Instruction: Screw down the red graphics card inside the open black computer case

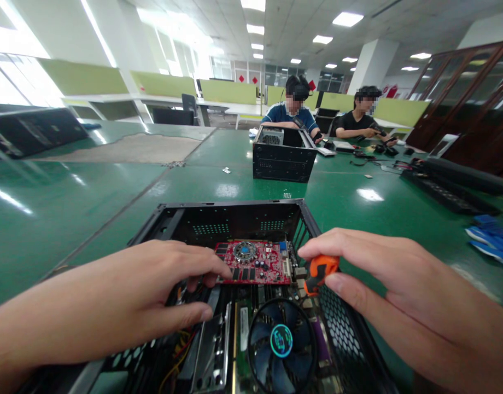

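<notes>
Between thumb and fingers, my right hand [378, 273] grips an orange and black screwdriver [322, 269] by its handle, at the right wall of an open computer case [230, 210]. The tool's tip is hard to make out. My left hand [173, 279] reaches over the case from the left, thumb and fingers apart. Its index fingertip is at the lower left part of a red graphics card [259, 265] with a small round fan; whether it presses on it I cannot tell. Nearer me sits a large black CPU fan [281, 342] with a blue-green label.
Beyond my case, a second computer case [284, 161] stands on the green table [218, 191], with a person [292, 104] behind it. Another person [358, 112] sits further right. Dark panels [448, 186] and blue-white gloves [491, 238] lie at right; a black case [34, 128] lies at far left.
</notes>
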### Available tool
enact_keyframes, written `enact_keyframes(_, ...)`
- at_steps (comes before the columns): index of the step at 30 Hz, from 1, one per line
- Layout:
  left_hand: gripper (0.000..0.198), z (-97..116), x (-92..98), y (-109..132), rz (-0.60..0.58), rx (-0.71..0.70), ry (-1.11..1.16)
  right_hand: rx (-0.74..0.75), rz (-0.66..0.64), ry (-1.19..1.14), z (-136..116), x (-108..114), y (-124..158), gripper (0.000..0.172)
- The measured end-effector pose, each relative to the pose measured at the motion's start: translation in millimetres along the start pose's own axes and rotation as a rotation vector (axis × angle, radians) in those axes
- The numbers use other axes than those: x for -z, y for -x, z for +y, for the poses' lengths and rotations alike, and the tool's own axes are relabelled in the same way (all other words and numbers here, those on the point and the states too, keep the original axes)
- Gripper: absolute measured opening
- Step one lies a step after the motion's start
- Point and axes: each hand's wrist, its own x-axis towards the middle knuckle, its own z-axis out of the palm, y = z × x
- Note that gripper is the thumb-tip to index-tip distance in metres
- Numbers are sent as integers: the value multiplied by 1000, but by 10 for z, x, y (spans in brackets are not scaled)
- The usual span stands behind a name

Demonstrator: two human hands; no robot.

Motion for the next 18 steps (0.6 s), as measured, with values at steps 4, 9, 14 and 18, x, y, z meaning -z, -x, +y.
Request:
enact_keyframes(4, 37, 45, 19, -31, -20, 8, 21, -9, -18, -26, 25, -37, -22, 42)
enact_keyframes(9, 39, 15, -7, -16, -16, 35, 26, 6, 28, -50, 115, -108, -55, 27)
enact_keyframes(14, 40, -33, -33, 26, -7, 11, -2, 33, -3, -58, 162, -59, 1, 18)
enact_keyframes(18, 36, -8, -9, 15, -5, 17, -10, 51, -76, -89, 103, -7, 42, 35)
